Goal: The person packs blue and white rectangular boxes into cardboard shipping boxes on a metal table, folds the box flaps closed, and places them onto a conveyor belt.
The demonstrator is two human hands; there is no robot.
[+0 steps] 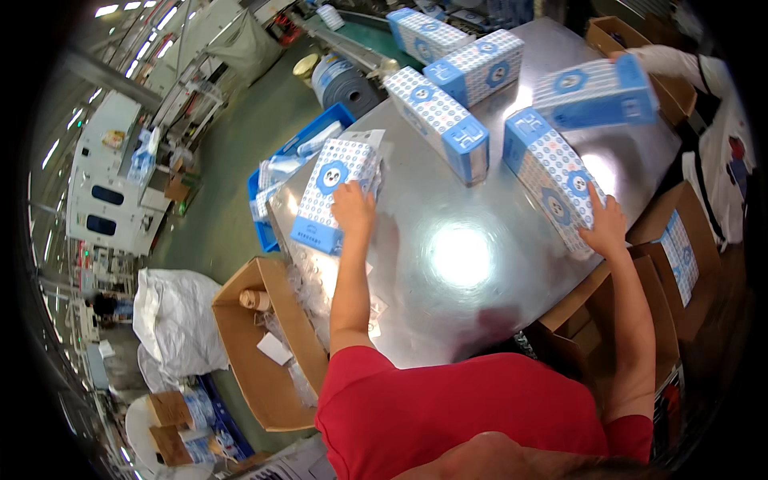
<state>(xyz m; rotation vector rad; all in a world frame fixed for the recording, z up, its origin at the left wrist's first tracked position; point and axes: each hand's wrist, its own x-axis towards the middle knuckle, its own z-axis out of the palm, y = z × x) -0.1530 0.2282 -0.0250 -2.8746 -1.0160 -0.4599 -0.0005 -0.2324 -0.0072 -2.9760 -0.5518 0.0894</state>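
Note:
On a shiny steel table point(448, 200), my left hand point(353, 208) rests on a blue-and-white patterned pack point(332, 192) lying flat at the table's left edge. My right hand point(606, 228) grips the lower end of a similar blue-and-white box point(550, 180) tilted near the table's right edge. Three more such boxes point(438, 120) lie further back on the table. At the far right, another person in a white sleeve point(676, 60) holds one more box point(596, 92) above the table.
An open cardboard carton point(260, 352) with plastic wrap and a tape roll stands at my lower left. A blue crate point(292, 152) sits beyond the table's left edge. Cardboard cartons point(676, 248) stand to the right. White sacks point(176, 320) lie on the floor.

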